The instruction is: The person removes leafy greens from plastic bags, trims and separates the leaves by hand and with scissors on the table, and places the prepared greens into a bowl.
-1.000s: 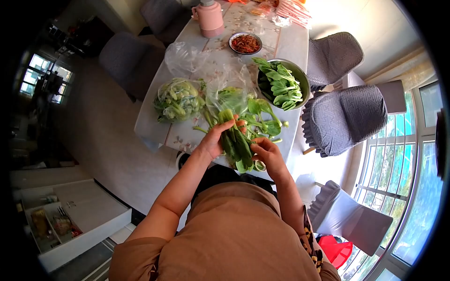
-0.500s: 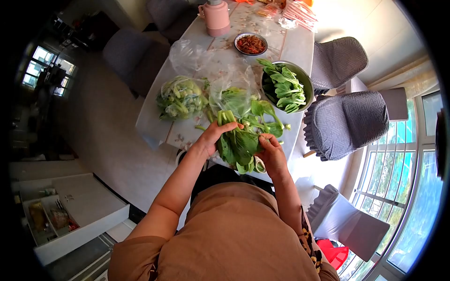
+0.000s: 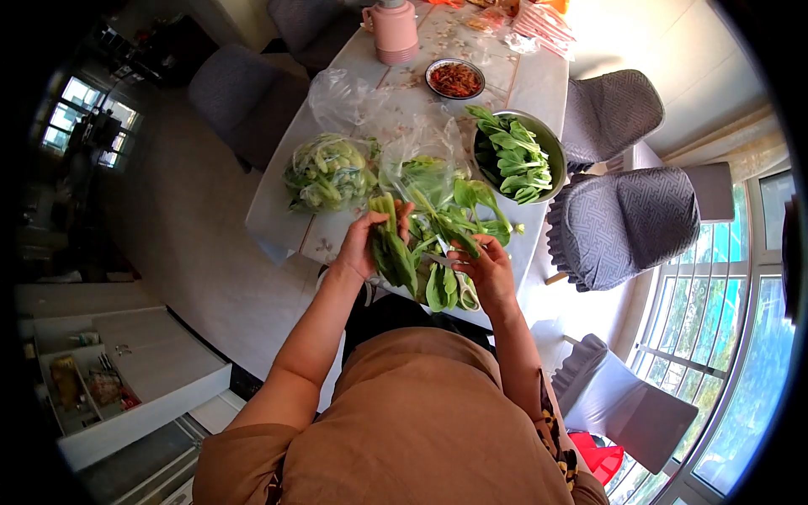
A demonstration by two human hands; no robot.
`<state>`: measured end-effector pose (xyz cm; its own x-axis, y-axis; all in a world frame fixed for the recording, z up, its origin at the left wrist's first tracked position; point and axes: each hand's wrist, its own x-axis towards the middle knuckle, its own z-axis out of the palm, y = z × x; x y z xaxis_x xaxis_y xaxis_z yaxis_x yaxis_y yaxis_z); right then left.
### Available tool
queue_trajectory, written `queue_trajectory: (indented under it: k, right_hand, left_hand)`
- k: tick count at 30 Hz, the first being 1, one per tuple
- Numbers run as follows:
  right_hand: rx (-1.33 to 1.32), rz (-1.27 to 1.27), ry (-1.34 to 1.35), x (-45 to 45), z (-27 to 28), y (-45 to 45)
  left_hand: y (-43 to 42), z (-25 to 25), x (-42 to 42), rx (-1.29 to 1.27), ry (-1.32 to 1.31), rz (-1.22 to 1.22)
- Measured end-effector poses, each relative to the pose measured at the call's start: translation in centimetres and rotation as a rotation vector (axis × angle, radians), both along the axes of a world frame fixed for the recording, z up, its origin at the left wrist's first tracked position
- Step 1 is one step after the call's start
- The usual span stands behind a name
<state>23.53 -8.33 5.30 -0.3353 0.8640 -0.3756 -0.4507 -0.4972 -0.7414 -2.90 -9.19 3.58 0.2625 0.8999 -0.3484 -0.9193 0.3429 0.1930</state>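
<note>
My left hand (image 3: pixel 362 244) is closed around a bunch of leafy greens (image 3: pixel 392 252) that look like bok choy, stems up and leaves hanging down. A single bok choy leaf (image 3: pixel 450 227), its stem pointing up and left, is pinched in my right hand (image 3: pixel 488 268). Just below that hand, scissors (image 3: pixel 468 293) with pale handles lie among loose leaves at the table's near edge. More loose greens (image 3: pixel 475 198) lie beyond my hands, beside an open clear bag (image 3: pixel 429 160). To the right stands a metal bowl (image 3: pixel 555 151) piled with leaves.
A knotted-looking plastic bag of greens (image 3: pixel 331 172) sits left on the table (image 3: pixel 282 210). Farther back are a dish of reddish food (image 3: pixel 454 79) and a pink thermos (image 3: pixel 394 34). Covered chairs (image 3: pixel 627 223) flank the right side, and an open drawer (image 3: pixel 160 362) is at lower left.
One leaf has come away from the bunch and is now in my right hand. My left hand has shifted slightly left with the bunch, and the hands are farther apart.
</note>
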Motion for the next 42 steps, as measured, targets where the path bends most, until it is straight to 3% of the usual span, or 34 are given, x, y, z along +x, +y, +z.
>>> queue_trajectory:
  k: [2,3,4,7,8,11,14,17,18,21,22,25,28,31,34,37,42]
  right_hand:
    - [0.179,0.084,-0.394,0.3,-4.3,0.1]
    - [0.269,0.126,-0.590,-0.1,-4.2,0.1]
    - [0.624,0.143,-1.125,0.1,-3.9,-0.8]
    - [0.763,0.050,-1.224,-0.3,-2.3,-0.6]
    - [0.535,0.082,-0.905,-0.7,-1.5,-0.5]
    - [0.423,0.174,-0.475,-3.0,1.0,-0.5]
    - [0.824,0.282,-0.883,-4.8,4.0,-1.2]
    - [0.580,0.281,-0.771,-4.7,1.0,-1.2]
    - [0.509,0.228,-0.592,-4.9,1.2,-1.0]
    - [-0.179,0.268,0.121,-3.4,4.1,-0.9]
    - [-0.199,0.294,0.201,-3.2,4.3,-0.9]
    - [-0.276,0.350,0.276,-3.1,3.2,-0.7]
    - [-0.286,0.358,0.256,-3.5,3.8,-1.2]
    - [-0.294,0.315,0.267,-3.9,4.3,-1.7]
    - [-0.280,0.296,0.201,-3.2,3.0,-1.8]
    - [-0.188,0.274,-0.067,-2.5,1.6,-1.6]
    - [0.337,0.067,-0.559,-3.0,1.6,-1.6]
  left_hand:
    - [-0.1,-0.2,-0.2,-0.042,-0.226,0.080]
    - [0.0,-0.4,-0.2,-0.042,-0.165,0.096]
    - [0.2,-0.6,-0.1,-0.041,-0.103,0.112]
    - [0.6,0.5,0.7,-0.075,0.107,0.121]
    - [0.7,0.7,0.9,-0.099,0.175,0.110]
    - [0.8,0.8,1.3,-0.118,0.334,-0.004]
    - [0.9,1.1,2.5,-0.106,0.281,-0.141]
    - [0.8,4.2,3.5,-0.049,0.265,-0.138]
    - [0.8,4.5,3.2,0.023,0.240,-0.191]
    - [0.7,5.7,2.6,0.066,0.182,-0.252]
    - [0.7,4.8,2.5,0.102,0.290,-0.254]
    - [0.5,5.0,2.8,0.085,0.229,-0.239]
    - [0.3,5.2,3.7,0.089,0.297,-0.094]
    - [0.7,3.3,3.1,0.181,0.270,-0.074]
    - [0.3,3.1,2.3,0.112,0.245,-0.106]
    - [0.4,2.6,1.9,0.050,0.155,-0.113]
    - [0.3,3.1,1.8,0.049,0.275,-0.114]
